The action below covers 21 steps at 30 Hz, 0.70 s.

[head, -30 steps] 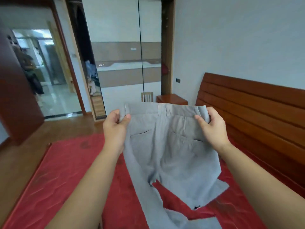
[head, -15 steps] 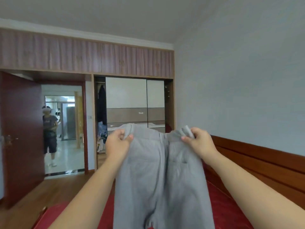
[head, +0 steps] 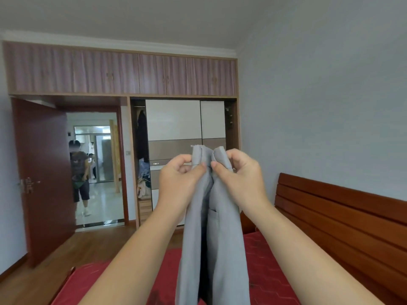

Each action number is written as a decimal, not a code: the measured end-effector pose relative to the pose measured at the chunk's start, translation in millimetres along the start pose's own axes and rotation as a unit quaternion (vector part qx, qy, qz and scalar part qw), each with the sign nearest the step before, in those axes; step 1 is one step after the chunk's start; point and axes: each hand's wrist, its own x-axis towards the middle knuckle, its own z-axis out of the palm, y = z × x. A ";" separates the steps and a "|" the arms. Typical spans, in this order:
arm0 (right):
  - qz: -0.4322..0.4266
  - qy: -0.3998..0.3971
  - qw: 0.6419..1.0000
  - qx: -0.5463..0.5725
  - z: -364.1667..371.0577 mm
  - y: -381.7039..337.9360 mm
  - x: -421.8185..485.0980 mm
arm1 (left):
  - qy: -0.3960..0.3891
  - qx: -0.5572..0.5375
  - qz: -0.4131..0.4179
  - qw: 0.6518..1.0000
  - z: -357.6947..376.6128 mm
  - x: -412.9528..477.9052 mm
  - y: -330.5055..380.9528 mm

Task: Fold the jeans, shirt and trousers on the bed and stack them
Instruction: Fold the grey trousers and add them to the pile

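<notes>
Head view: the left hand point(head: 179, 179) and right hand point(head: 239, 176) meet at chest height, each with fingers pinched tight on the waistband of the grey trousers point(head: 212, 238), which hang doubled lengthwise above the red bed point(head: 264, 271).

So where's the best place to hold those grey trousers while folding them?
At the waistband, as both hands do now: left hand and right hand pinch its two ends together from either side. Held there, the grey trousers hang straight, legs aligned above the bed.
</notes>
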 end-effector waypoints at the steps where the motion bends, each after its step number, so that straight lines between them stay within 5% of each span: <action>1: -0.003 0.000 1.000 0.008 -2.6 -3.4 1.1 | -0.016 0.014 0.010 1.000 3.4 -1.8 4.0; 14: -0.009 0.013 0.999 0.041 -34.9 -20.0 9.9 | -0.102 -0.049 0.010 0.993 25.3 -12.2 25.5; 21: 0.018 -0.053 0.992 0.113 -43.0 -21.7 1.8 | -0.118 -0.016 -0.002 0.993 27.2 -16.1 27.9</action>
